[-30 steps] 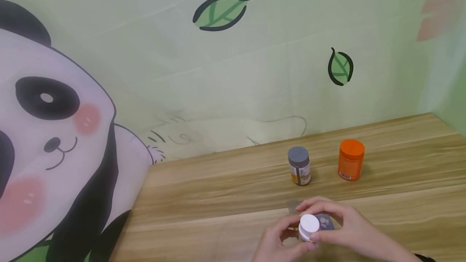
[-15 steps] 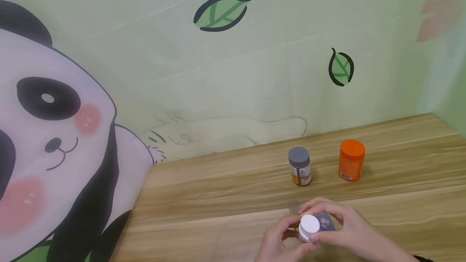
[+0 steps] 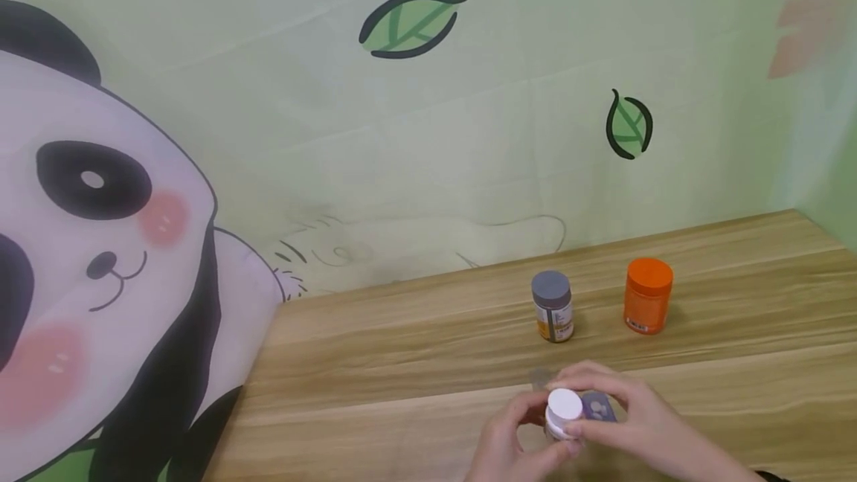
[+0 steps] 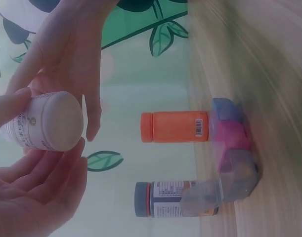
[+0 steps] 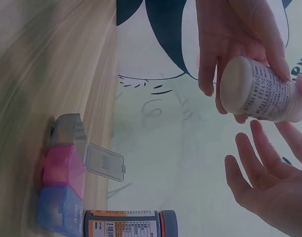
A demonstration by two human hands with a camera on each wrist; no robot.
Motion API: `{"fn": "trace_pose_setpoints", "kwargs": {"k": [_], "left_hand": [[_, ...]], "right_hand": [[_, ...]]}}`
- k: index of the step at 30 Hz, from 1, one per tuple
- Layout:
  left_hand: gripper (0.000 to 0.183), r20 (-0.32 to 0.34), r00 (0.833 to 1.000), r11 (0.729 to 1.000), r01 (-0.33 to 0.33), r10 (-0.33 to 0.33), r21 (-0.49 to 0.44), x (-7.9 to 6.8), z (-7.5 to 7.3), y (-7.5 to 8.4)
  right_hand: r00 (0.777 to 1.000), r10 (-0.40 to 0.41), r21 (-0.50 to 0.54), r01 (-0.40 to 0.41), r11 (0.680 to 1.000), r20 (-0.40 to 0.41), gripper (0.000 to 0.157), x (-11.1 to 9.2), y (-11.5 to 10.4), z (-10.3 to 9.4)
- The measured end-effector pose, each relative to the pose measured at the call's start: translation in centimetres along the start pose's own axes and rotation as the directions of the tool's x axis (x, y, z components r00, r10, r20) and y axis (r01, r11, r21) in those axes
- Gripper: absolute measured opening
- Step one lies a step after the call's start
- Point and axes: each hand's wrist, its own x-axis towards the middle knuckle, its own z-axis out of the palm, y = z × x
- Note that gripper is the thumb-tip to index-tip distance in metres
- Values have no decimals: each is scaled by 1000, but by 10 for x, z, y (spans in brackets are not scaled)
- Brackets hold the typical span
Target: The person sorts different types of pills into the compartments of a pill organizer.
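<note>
Both hands hold a small white pill bottle with a white cap, raised above the table. My left hand holds it from the left, and my right hand from the right, its thumb by the cap. The rounded base of the bottle points down in the left wrist view, and printed text on the white bottle shows in the right wrist view. Below the hands sits a pill organizer with grey, pink and blue compartments. Its grey compartment's clear lid stands open. In the head view the hands hide most of the organizer.
Behind the hands stand a grey-capped bottle with a printed label and, to its right, an orange jar. All rest on a wood-grain table. A cloth backdrop with a panda and leaves rises behind the table's far edge.
The white bottle has shifted slightly up and left in the head view, still between both hands. Other things have stayed put.
</note>
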Motion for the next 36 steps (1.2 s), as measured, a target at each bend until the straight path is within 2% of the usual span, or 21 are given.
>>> {"fn": "trace_pose_setpoints", "kwargs": {"k": [3,5,6,8,9,10,12,14,19,23,26,30,34,36], "left_hand": [[37,-43,999,997,-2,5,81,1,-5,-1],[37,-93,995,992,56,-46,112,3,-11,-1],[38,-123,988,987,111,-97,113,4,-15,-1],[38,-196,962,975,207,-189,77,6,-23,-3],[39,-229,943,965,258,-242,44,6,-27,-4],[39,-256,926,957,290,-277,15,7,-32,-6],[38,-291,908,952,305,-302,-34,9,-39,-11],[38,-307,903,953,297,-301,-59,12,-46,-19],[40,-297,905,953,294,-303,-76,21,-59,-40],[42,-304,904,952,303,-300,-38,30,-66,-55],[41,-319,902,951,308,-290,4,35,-67,-66],[38,-350,889,940,335,-295,58,39,-67,-82],[38,-381,874,928,362,-302,94,43,-65,-98],[38,-392,873,925,361,-291,116,45,-63,-104]], "right_hand": [[1000,28,-36,-29,999,-12,39,0,-3,-3],[998,56,-70,-58,996,-21,39,0,-5,-7],[998,65,-86,-67,994,-24,39,1,-6,-9],[998,56,-88,-58,994,-26,39,1,-7,-13],[998,51,-87,-54,995,-26,39,2,-8,-14],[999,33,-89,-35,995,-25,38,2,-8,-16],[1000,16,-90,-18,996,-21,38,2,-8,-19],[999,29,-104,-31,994,-18,36,2,-9,-21],[998,64,-119,-62,991,10,33,2,-10,-24],[998,53,-122,-48,991,40,31,2,-8,-26],[996,21,-172,-6,985,84,29,2,-1,-26],[988,15,-298,32,954,155,29,1,12,-27],[971,105,-401,-11,916,213,34,2,22,-28],[961,143,-424,-30,905,237,37,2,25,-28]]}}
